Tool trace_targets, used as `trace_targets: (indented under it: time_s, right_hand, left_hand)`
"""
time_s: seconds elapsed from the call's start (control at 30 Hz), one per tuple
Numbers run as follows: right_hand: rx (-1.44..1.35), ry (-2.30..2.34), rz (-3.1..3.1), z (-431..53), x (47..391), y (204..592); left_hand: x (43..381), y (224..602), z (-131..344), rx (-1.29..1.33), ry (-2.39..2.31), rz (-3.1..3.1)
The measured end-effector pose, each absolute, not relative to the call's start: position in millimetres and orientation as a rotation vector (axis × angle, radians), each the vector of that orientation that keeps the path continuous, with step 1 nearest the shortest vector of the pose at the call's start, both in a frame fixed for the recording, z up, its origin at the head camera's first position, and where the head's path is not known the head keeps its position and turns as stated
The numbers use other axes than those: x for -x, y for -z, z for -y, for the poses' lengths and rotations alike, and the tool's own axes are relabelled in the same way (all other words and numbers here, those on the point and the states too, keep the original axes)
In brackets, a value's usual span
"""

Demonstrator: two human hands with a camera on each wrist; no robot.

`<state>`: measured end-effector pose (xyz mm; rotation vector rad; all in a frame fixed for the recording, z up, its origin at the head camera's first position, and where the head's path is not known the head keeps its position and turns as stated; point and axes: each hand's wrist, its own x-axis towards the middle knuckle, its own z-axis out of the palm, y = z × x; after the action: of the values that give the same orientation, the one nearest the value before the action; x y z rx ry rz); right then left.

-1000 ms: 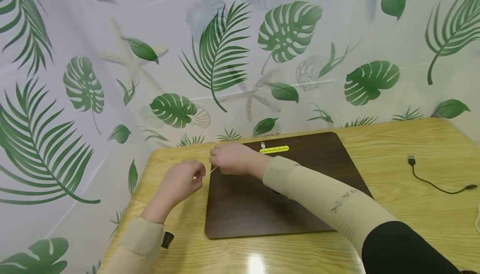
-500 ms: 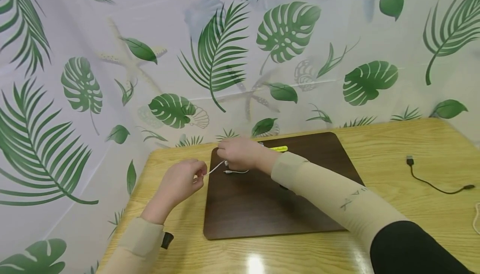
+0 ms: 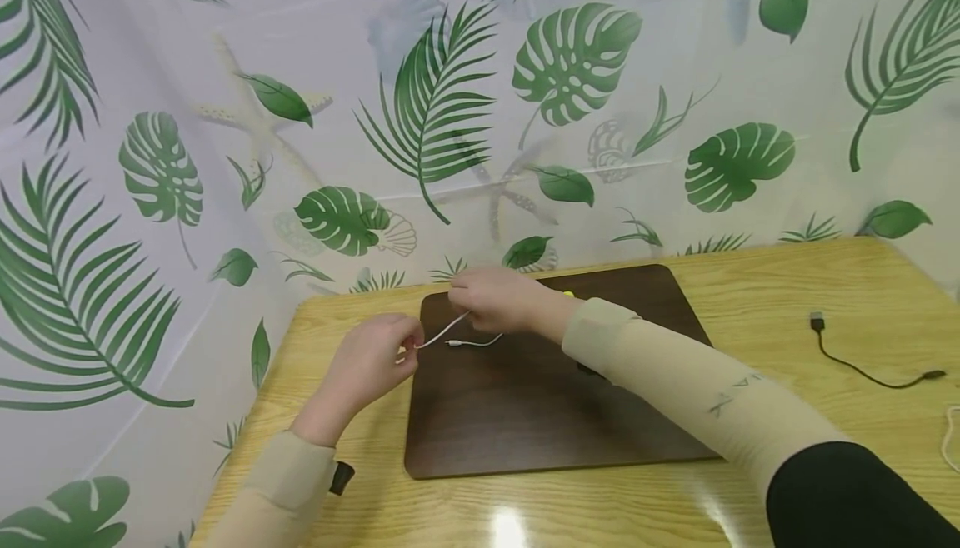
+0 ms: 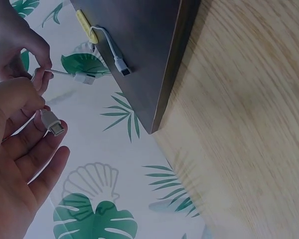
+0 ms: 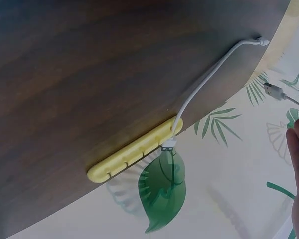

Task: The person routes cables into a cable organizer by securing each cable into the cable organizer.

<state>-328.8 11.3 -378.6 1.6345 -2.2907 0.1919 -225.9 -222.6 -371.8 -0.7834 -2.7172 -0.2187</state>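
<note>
Dark brown and round-cornered, a flat board point(image 3: 525, 423) took up the middle of the pale wood-grained desk point(image 3: 765, 315), its far edge close to the white leaf-printed cloth point(image 3: 675, 32). By the board's far left corner, a slim white USB cable point(image 3: 444, 333) stretched between two hands. The left hand point(image 3: 375, 356) sat just outside the left edge, thumb and finger pinching the cable right behind its small metal-tipped connector point(image 4: 52, 123). The right hand point(image 3: 495, 294), over the far edge, had its fingers pinched on the cable near the flat plug point(image 4: 84, 78).

A yellow bar-shaped notched strip point(image 5: 135, 149) lay along that far edge. A second white cable point(image 3: 472, 344) crossed one end of it, one plug jutting past the edge, the other tip lying near the board's left edge.

For room, a narrow margin of desk ran to the left, a shallow band in front, and a wider stretch to the right, reaching a thin black cable point(image 3: 861, 371).
</note>
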Motion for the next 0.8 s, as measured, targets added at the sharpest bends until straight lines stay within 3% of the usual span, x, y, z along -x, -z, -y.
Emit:
trace_targets:
  time_s: [0.8]
  right_hand:
    - [-1.572,-0.18,2.235,-59.9,333.9,383.7]
  left_hand:
    - [232.3,376.8,191.0,0.844,0.282,2.7]
